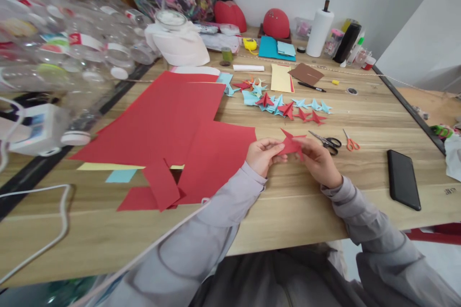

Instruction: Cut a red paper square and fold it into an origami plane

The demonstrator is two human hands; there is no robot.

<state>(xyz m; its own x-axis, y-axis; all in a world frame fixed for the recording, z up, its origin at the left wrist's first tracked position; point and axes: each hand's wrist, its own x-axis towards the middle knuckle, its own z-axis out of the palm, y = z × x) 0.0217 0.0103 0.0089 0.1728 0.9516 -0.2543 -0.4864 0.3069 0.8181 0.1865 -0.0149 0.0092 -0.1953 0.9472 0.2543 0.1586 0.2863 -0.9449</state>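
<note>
A red folded paper star (291,145) with pointed arms is held just above the table between both hands. My left hand (265,154) pinches its left side between thumb and fingers. On the other side, my right hand (320,159) grips the star's right arm; some of its fingertips are hidden behind the paper. Beyond the hands lie several finished red paper stars (287,110) and light blue paper stars (277,104). Large red paper sheets (162,115) spread out to the left, with smaller red strips (161,184) at their front edge.
Black-handled scissors (330,144) and small orange scissors (351,144) lie right of the hands. Farther right is a black phone (403,180). Plastic bottles (82,41) pile up at the left. A white cable (63,211) crosses the table's front left.
</note>
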